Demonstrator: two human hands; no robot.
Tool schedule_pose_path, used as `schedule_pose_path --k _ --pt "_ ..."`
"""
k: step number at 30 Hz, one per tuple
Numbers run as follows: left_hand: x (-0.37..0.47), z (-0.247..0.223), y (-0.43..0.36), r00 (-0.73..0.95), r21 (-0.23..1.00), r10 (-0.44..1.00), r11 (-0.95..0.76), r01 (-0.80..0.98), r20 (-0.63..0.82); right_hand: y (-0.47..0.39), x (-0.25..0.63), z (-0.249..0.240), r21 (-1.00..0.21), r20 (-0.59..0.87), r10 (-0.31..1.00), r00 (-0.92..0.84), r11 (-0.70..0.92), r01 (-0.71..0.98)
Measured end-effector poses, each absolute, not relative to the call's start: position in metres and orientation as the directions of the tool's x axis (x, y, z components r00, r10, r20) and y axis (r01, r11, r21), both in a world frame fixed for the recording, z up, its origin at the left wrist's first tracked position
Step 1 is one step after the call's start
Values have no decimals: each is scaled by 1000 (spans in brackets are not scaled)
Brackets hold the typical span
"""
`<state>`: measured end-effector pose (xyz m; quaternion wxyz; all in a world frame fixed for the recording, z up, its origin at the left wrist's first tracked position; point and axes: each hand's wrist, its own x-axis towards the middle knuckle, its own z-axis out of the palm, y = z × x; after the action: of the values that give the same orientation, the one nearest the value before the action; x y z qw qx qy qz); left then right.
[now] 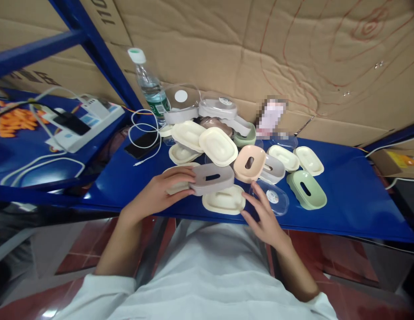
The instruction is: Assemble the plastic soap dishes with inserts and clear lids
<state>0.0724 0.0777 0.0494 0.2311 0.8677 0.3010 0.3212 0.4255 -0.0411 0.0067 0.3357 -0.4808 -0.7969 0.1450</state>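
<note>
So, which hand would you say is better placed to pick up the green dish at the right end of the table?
Probably the right hand: it is open and nearer the green dish. The left hand is farther off and holds the grey dish.

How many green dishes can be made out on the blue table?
2: a slotted green dish lies right of the right hand, and a second green dish sits at the back, partly covered. More may be hidden there.
</note>
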Motion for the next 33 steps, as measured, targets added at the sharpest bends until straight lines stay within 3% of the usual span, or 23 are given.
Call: schedule_pose_path --k 5,10,21,33 --pt "85 43 66 696 627 609 -723 291 380 -39 429 9 -606 405 871 -279 484 631" --pt "100 37 61 739 641 573 -724 255 354 -39 421 5 -463 419 819 -392 564 684" --pt "112 22 37 752 376 513 -849 371 415 -44 415 9 -194 518 669 -533 699 688" --pt "107 10 30 708 282 501 -865 415 497 -42 408 12 -171 441 712 -547 665 727"
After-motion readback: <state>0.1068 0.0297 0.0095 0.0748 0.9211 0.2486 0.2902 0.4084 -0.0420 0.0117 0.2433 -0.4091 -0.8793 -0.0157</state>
